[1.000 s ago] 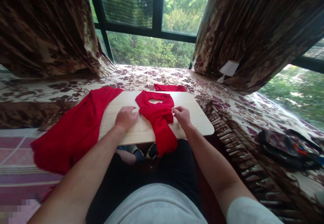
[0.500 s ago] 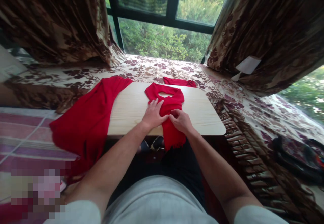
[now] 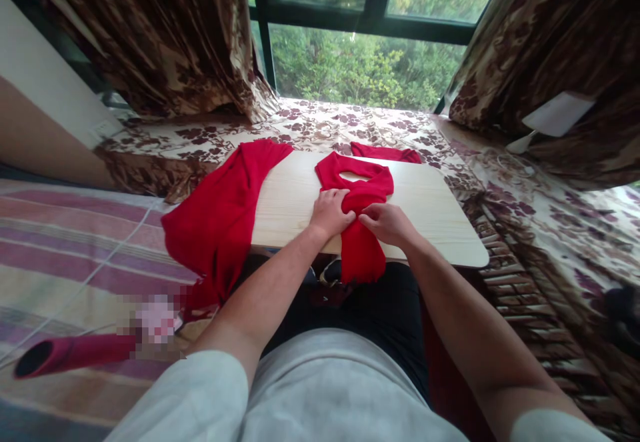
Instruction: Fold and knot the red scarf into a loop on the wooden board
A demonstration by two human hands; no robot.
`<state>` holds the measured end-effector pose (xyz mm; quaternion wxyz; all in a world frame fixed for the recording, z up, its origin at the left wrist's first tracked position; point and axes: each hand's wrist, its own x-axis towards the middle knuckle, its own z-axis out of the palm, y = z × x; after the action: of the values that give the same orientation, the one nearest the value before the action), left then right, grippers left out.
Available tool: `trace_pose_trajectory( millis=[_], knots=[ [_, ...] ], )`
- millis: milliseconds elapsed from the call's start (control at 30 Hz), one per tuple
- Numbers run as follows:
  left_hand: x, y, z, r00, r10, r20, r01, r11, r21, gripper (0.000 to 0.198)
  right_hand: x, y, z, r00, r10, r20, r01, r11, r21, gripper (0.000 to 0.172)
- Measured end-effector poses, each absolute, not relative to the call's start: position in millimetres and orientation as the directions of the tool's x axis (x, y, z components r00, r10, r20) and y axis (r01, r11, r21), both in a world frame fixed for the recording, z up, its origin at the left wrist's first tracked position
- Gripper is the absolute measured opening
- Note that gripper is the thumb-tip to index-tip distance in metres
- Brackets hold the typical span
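Note:
A red scarf (image 3: pixel 363 249) with a fringed end lies on the pale wooden table (image 3: pixel 443 222). Its far part forms a loop with bare tabletop showing inside, and the fringed end hangs over the near edge. My left hand (image 3: pixel 331 211) is on the scarf just below the loop, its fingers bent over the cloth. Beside it, my right hand (image 3: pixel 387 222) pinches the cloth between thumb and fingers. The two thumbs almost meet. A larger red cloth (image 3: pixel 215 209) drapes over the table's left side and down past its edge.
Behind the table, another strip of red cloth (image 3: pixel 385 153) lies near the flowered window-seat cover (image 3: pixel 320 122). A white lamp (image 3: pixel 557 114) stands at the right. On the striped bedspread (image 3: pixel 75 249) at left is a dark red tube (image 3: pixel 75 354).
The view has swung left, so the table appears farther right. The fingers of my left hand have bent from a flatter spread. My right hand keeps its pinch on the scarf.

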<state>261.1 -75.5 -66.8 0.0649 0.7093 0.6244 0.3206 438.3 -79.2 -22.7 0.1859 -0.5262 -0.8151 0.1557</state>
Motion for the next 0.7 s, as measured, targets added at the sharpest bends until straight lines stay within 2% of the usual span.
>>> trace_pose_trajectory(
  millis=[133,300,433,567,700],
  knots=[
    [262,-78,-67,0.011,0.922,0.387,0.862,-0.205,0.464,0.059,441,-65,-18,-0.188,0.928,0.32,0.876,0.306,-0.374,0.024],
    [261,-80,-66,0.032,0.925,0.378,0.868,-0.214,0.448,0.059,440,-40,-19,-0.26,0.857,0.444,0.874,0.405,-0.269,0.034],
    [261,-82,-64,0.02,0.93,0.367,0.883,-0.189,0.431,0.058,440,-28,-20,-0.366,0.868,0.336,0.873,0.445,-0.199,0.036],
    [263,-83,-64,0.021,0.937,0.349,0.892,-0.175,0.416,0.057,442,-24,-21,-0.31,0.942,0.132,0.93,0.329,-0.166,0.045],
    [262,-83,-62,0.029,0.942,0.335,0.897,-0.173,0.407,0.056,441,-21,-16,-0.273,0.959,0.076,0.938,0.283,-0.201,0.046]
  ],
)
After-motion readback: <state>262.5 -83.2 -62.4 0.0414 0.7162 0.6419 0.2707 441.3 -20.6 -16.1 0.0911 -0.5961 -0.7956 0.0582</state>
